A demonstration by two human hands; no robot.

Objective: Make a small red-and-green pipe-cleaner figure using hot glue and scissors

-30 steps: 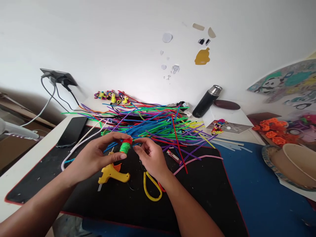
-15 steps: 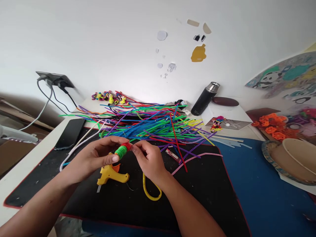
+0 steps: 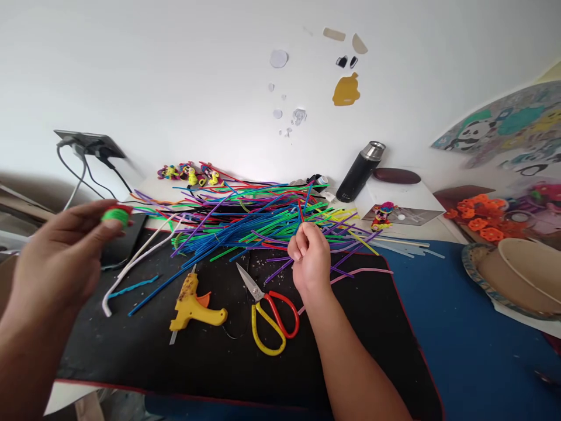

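My left hand [image 3: 61, 257], at the far left, pinches a small coil of green and red pipe cleaner [image 3: 116, 216] between thumb and fingers. Over the front of the heap of pipe cleaners [image 3: 245, 219], my right hand [image 3: 312, 254] is closed in a fist. A red pipe cleaner [image 3: 301, 209] rises from the top of this fist; its lower part is hidden. Scissors [image 3: 268, 310] with one red and one yellow handle lie left of my right forearm. Between the hands, a yellow glue gun [image 3: 195, 307] rests on the black mat [image 3: 210, 365].
A black phone [image 3: 125, 248] is partly behind my left hand. Small pipe-cleaner figures [image 3: 188, 173] sit at the back left, another figure [image 3: 383, 216] at the right. A black thermos [image 3: 360, 172] stands by the wall. Bowls [image 3: 473, 263] are at far right.
My hands have parted: the left carried the green and red coil left, and the right let go of it, moved right and closed at the red pipe cleaner. The scissors are now uncovered.
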